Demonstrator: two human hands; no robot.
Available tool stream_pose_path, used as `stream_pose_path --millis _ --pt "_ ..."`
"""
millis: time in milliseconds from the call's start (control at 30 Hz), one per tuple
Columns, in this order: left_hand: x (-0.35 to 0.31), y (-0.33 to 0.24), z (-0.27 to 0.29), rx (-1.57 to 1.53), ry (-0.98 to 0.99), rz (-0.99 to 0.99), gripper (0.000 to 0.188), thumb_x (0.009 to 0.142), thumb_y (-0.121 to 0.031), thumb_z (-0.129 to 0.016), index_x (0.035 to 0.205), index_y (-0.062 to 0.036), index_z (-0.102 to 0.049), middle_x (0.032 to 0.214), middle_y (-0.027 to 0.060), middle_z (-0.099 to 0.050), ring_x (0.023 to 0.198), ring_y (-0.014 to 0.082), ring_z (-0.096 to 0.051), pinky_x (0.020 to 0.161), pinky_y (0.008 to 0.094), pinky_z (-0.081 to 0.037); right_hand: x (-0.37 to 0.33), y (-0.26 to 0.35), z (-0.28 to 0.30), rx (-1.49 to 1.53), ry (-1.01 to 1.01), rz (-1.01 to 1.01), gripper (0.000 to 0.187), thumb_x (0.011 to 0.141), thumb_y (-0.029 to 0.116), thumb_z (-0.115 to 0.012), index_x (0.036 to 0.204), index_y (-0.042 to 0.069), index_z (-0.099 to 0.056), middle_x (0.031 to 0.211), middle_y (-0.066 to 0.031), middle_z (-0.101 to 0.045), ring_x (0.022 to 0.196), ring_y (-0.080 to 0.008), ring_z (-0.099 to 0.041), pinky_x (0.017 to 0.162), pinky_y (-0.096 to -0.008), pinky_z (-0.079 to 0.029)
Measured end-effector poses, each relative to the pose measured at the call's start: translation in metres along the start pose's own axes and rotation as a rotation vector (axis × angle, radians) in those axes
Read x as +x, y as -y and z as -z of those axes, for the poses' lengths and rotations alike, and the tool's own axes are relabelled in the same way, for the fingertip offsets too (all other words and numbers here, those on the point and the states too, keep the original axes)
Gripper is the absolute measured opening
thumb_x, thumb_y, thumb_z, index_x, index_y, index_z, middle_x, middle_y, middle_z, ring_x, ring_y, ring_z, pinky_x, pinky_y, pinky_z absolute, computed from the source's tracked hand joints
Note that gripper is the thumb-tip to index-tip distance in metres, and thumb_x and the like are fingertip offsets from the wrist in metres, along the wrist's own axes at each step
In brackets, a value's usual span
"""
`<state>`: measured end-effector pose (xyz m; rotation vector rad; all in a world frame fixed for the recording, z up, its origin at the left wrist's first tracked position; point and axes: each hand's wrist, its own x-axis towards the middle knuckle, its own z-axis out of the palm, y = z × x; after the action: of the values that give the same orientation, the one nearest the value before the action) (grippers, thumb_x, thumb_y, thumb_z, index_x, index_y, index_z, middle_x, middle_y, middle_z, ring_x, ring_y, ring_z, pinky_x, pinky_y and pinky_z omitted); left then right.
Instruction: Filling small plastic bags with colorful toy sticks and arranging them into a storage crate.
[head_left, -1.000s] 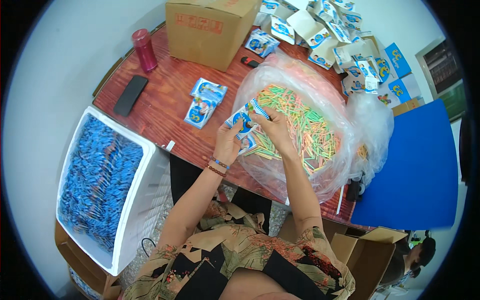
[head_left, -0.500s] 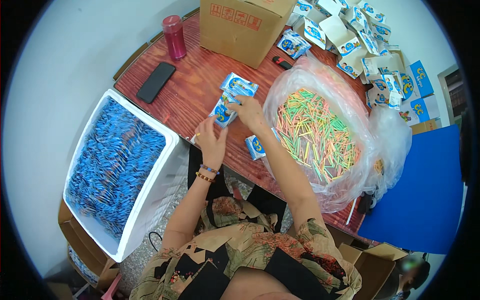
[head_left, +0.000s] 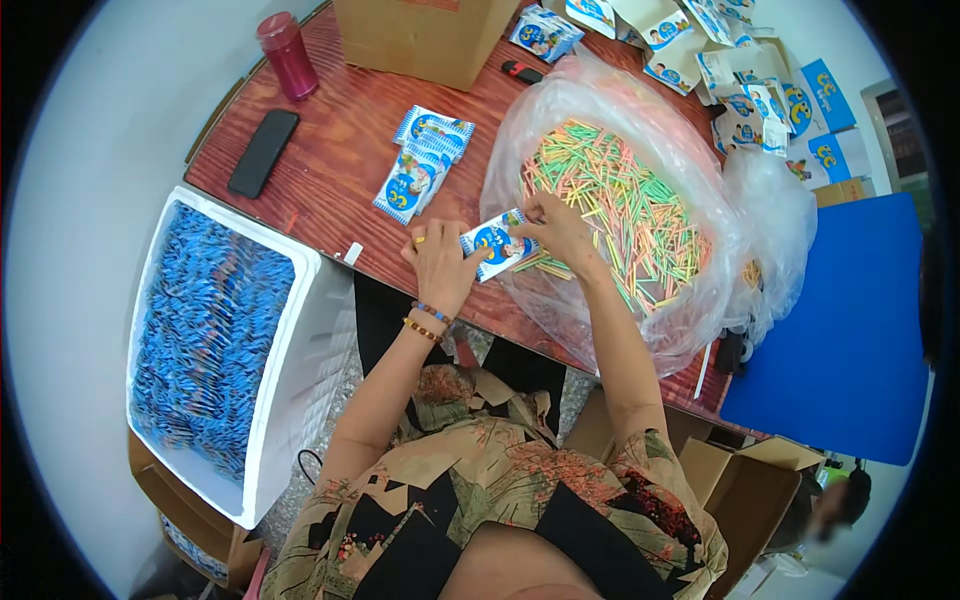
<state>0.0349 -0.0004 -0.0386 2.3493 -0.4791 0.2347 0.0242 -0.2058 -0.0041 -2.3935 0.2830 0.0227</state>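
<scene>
A blue-and-white packet [head_left: 494, 243] is held between my two hands over the front of the table. My left hand [head_left: 442, 268] grips its left end, a ring and bead bracelets showing on that arm. At its right end, my right hand [head_left: 562, 238] pinches the corner, beside the plastic bag [head_left: 722, 262]. That bag gapes around a heap of thin pink, green and yellow sticks [head_left: 625, 205]. Just beyond my left hand, several similar packets [head_left: 418, 172] lie overlapping on the red-brown table [head_left: 340, 150].
Left of me, a white foam box [head_left: 318, 345] is filled with blue packets. A phone [head_left: 264, 152], a pink bottle [head_left: 287, 58], a cardboard box [head_left: 425, 35] and a red-and-black cutter [head_left: 521, 71] occupy the far side. Small cartons [head_left: 670, 55] pile up behind the bag; a blue panel [head_left: 830, 330] stands right.
Both hands have left the overlapping packets and come over to the separate one beside the bag, which they now hold. The whole view has shifted, so objects on the table appear further up and left.
</scene>
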Motion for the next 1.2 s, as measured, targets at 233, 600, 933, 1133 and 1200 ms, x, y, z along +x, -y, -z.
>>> stream_pose_path --millis 233,600,933,1133,1200 --pt "0.013 0.008 -0.014 0.046 -0.062 -0.131 0.028 0.078 -0.031 -0.071 0.091 -0.0102 -0.058 0.094 0.0049 -0.058 0.098 0.0244 -0.051 0.084 0.0419 -0.029 0.003 -0.011 -0.006 0.176 -0.018 0.013 0.036 0.071 0.023 -0.078 0.094 0.002 -0.06 0.088 -0.0118 -0.061 0.081 -0.025 -0.06 0.073 -0.0346 -0.047" --pt "0.024 -0.003 -0.005 -0.619 -0.039 0.083 0.014 0.082 -0.012 -0.071 0.095 -0.0056 -0.069 0.081 0.0027 -0.066 0.076 0.0134 -0.06 0.071 0.0326 -0.045 0.01 -0.022 -0.009 0.644 0.0 0.13 0.023 0.078 0.007 -0.073 0.098 0.003 -0.062 0.088 -0.0025 -0.062 0.079 -0.0096 -0.058 0.068 -0.0239 -0.047" --pt "0.013 -0.029 0.018 -1.247 0.135 0.308 0.012 0.09 -0.007 -0.064 0.097 0.0019 -0.068 0.09 0.0024 -0.069 0.077 0.0043 -0.061 0.067 0.02 -0.049 -0.04 0.014 0.001 1.066 0.108 0.077 0.016 0.087 0.008 -0.066 0.101 0.0 -0.067 0.09 -0.003 -0.069 0.079 -0.0062 -0.062 0.068 -0.0215 -0.049" --pt "-0.002 -0.035 0.019 -1.269 0.054 0.327 0.014 0.091 -0.008 -0.064 0.099 0.0026 -0.068 0.09 0.0026 -0.069 0.077 0.0049 -0.061 0.068 0.0206 -0.049 -0.063 0.017 -0.001 0.928 -0.039 0.159 0.014 0.086 0.011 -0.067 0.095 0.0 -0.07 0.086 -0.0024 -0.07 0.077 -0.0049 -0.06 0.069 -0.0224 -0.048" --pt "-0.006 -0.046 0.023 -1.313 0.076 0.369 0.015 0.091 -0.008 -0.063 0.099 0.0029 -0.068 0.091 0.0031 -0.069 0.076 0.0052 -0.061 0.067 0.0209 -0.05 -0.074 0.02 0.004 0.972 -0.026 0.118 0.015 0.086 0.011 -0.067 0.097 0.0 -0.07 0.086 -0.0012 -0.069 0.078 -0.0041 -0.059 0.069 -0.022 -0.048"
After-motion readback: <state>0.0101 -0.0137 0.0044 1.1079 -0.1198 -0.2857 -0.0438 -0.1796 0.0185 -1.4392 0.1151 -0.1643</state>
